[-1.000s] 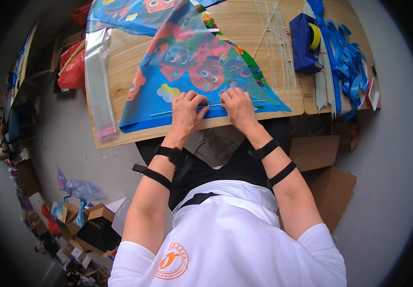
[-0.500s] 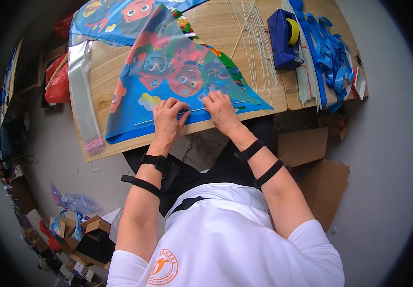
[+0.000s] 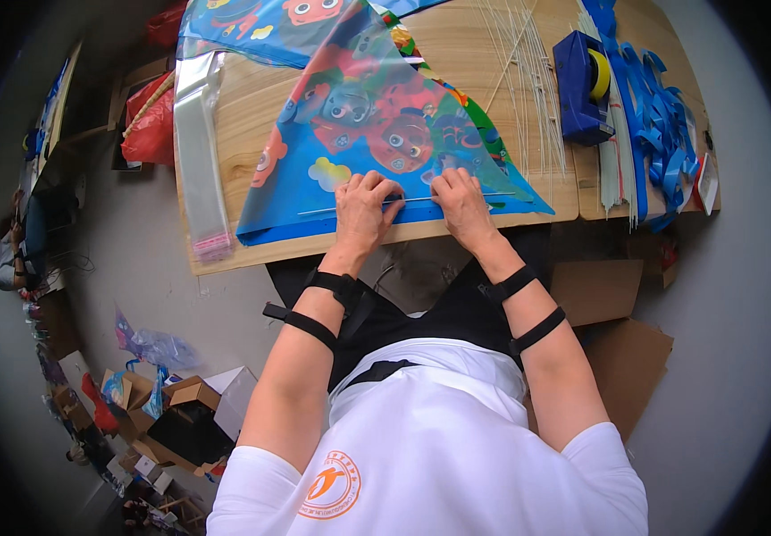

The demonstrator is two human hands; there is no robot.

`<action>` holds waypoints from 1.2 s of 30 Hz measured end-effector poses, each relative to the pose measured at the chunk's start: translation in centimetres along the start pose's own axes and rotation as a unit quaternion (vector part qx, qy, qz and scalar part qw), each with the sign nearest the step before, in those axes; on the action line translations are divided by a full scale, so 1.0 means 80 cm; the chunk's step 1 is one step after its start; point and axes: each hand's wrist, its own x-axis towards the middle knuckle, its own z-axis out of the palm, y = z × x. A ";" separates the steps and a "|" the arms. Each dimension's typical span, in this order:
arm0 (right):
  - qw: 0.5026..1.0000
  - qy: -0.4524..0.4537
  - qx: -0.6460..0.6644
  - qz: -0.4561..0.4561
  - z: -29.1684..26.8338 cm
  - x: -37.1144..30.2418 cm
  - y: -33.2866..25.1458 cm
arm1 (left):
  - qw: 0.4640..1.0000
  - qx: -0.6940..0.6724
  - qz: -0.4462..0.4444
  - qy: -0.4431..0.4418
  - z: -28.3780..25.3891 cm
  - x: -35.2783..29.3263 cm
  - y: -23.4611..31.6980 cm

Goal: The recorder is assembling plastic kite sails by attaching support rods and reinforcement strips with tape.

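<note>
A triangular kite sail (image 3: pixel 359 134) of thin plastic, printed with cartoon figures in blue and red, lies on the wooden table in front of me. A thin white rod (image 3: pixel 317 212) runs across it near its blue lower edge. My left hand (image 3: pixel 368 212) is closed in a pinch at the rod, its thumb and fingertips together; a small dark bit shows at the fingertips. Just to its right, my right hand (image 3: pixel 466 210) is also closed, its fingers pressing at the rod and the sail. Fingers partly hide what lies between them.
A blue tape dispenser (image 3: pixel 582 98) stands at the right, beside blue ribbons (image 3: pixel 658 134) and a bundle of pale rods (image 3: pixel 616 161). More thin rods (image 3: pixel 528 80) lie loose on the table (image 3: pixel 256 116). Clear plastic sleeves (image 3: pixel 198 152) are at its left. Cardboard boxes (image 3: pixel 613 366) stand below.
The whole view has shifted, so the table and hands appear farther right. Both hands stay at the rod on the sail, with little visible movement against it.
</note>
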 end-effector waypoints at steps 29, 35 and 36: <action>0.999 0.020 0.048 -0.017 0.003 0.004 0.002 | 0.998 -0.023 -0.004 -0.051 -0.014 -0.003 -0.007; 0.999 0.006 0.044 -0.014 0.001 0.004 0.001 | 0.998 -0.037 -0.002 -0.052 -0.014 -0.003 -0.010; 0.999 0.006 0.044 -0.013 0.002 0.004 0.002 | 0.998 -0.031 -0.004 -0.054 -0.014 -0.003 -0.011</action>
